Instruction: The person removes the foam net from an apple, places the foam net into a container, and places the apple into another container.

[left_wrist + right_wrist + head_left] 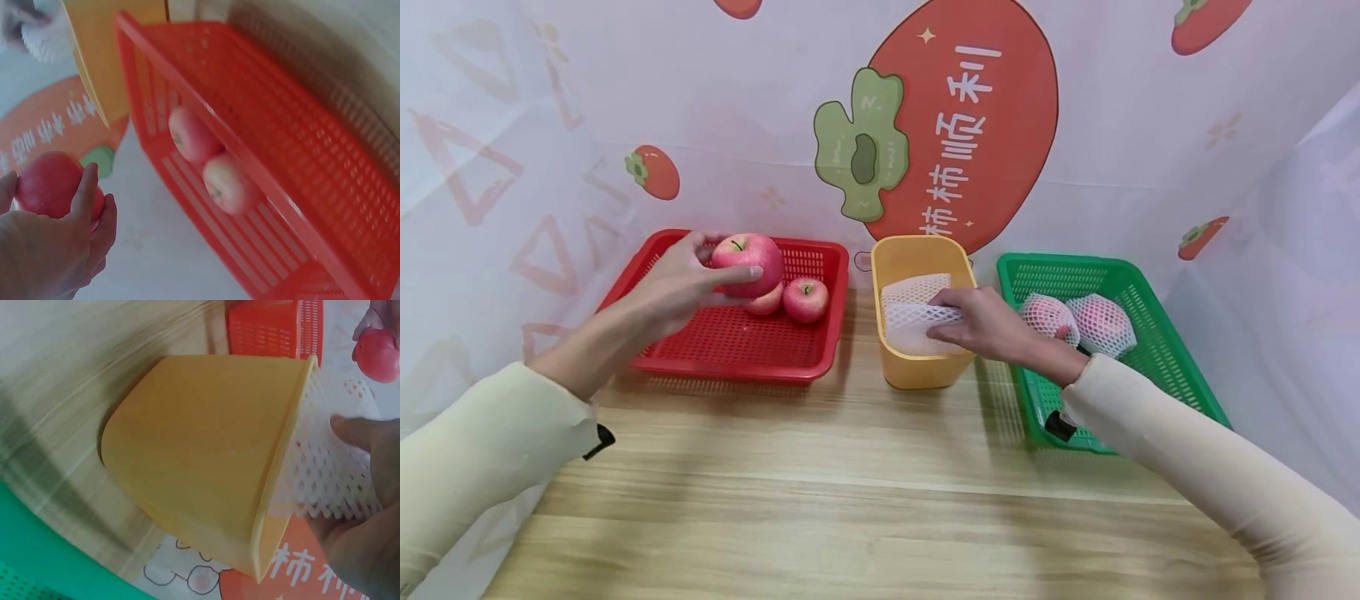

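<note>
My left hand (681, 279) grips a red apple (751, 260) and holds it above the red basket (730, 367). Two more apples, one of them this apple (806, 300), lie in that basket below. In the left wrist view the fingers wrap round the held apple (53, 184). My right hand (981, 321) is at the mouth of the yellow bin (925, 371), pinching a white foam net sleeve (917, 314). Seen from the right wrist, the net sleeve (331, 456) sticks out past the bin's rim, between thumb and fingers. Other white netting shows inside the bin.
On the right stands a green basket (1172, 375) with two net-wrapped apples (1101, 323). The containers stand on a wooden table (880, 500) against a white printed cloth (737, 192) that also rises at both sides.
</note>
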`<state>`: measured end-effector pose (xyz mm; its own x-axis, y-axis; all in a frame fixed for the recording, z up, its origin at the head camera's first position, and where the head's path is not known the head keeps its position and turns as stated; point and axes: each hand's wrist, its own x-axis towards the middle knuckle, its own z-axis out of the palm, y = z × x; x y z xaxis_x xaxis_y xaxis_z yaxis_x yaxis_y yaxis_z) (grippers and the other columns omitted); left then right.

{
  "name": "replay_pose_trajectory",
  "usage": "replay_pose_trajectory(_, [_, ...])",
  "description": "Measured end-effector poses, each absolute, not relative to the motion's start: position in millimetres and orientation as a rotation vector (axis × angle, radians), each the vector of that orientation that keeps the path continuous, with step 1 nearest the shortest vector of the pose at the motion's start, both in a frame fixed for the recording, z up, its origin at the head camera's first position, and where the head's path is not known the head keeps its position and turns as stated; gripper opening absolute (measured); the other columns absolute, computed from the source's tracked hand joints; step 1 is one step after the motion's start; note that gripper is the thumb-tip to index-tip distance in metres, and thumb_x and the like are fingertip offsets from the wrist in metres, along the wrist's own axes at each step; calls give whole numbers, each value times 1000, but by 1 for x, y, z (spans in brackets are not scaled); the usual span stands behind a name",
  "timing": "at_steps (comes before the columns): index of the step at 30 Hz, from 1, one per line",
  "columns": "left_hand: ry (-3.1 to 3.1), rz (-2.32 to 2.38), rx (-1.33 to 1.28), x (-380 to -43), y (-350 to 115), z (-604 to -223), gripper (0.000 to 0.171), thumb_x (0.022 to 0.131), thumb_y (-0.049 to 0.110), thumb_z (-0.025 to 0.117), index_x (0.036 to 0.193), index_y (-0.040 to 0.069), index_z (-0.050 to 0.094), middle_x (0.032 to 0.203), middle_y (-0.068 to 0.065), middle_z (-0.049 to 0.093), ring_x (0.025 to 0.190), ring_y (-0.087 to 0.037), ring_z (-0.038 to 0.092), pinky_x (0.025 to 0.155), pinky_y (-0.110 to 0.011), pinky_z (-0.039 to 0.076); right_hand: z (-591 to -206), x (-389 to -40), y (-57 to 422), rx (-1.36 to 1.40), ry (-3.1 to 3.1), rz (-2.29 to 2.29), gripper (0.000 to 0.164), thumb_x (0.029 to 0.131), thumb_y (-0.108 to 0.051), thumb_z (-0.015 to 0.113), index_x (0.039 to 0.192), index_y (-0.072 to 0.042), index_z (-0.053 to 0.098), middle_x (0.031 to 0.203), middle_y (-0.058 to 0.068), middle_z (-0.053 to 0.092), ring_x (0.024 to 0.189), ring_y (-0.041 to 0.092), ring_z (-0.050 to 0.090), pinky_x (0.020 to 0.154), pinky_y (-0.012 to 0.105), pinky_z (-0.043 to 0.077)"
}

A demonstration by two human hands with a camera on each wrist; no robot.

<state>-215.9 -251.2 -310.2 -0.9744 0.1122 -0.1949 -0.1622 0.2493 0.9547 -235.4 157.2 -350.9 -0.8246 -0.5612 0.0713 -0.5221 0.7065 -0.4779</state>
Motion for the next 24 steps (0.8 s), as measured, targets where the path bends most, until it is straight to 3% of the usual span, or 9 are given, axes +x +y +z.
replay_pose_trajectory(5, [2271,1874,-101,-234,-266,-312,96,96,31,80,164,6,18,155,-7,36,131,-23,53,95,-37,61,-351,-240,165,-937,2843,-656,63,88,-38,88,138,-5,68,125,13,75,104,28,74,92,45,62])
replay_pose_trajectory(11, [2326,1861,-157,-252,-285,-320,91,96,31,80,159,5,18,139,2,42,117,-15,59,90,-35,63,-344,-243,177,-940,2888,-660,62,89,-32,87,140,-3,66,136,16,70,124,35,67,101,53,58])
replay_pose_trajectory(17, [2434,1750,-210,-266,-300,-327,97,96,39,79,160,3,16,136,1,43,111,-12,60,88,-31,63,-333,-246,195,-921,2946,-642,59,91,-29,86,140,-3,66,135,16,70,122,35,67,100,54,58])
replay_pose_trajectory(24, [2469,1672,-260,-280,-313,-330,92,96,41,79,160,2,25,132,-2,48,106,-11,62,88,-33,63,-325,-258,221,-830,3017,-614,55,92,-22,85,138,1,66,134,20,70,120,37,69,99,56,58])
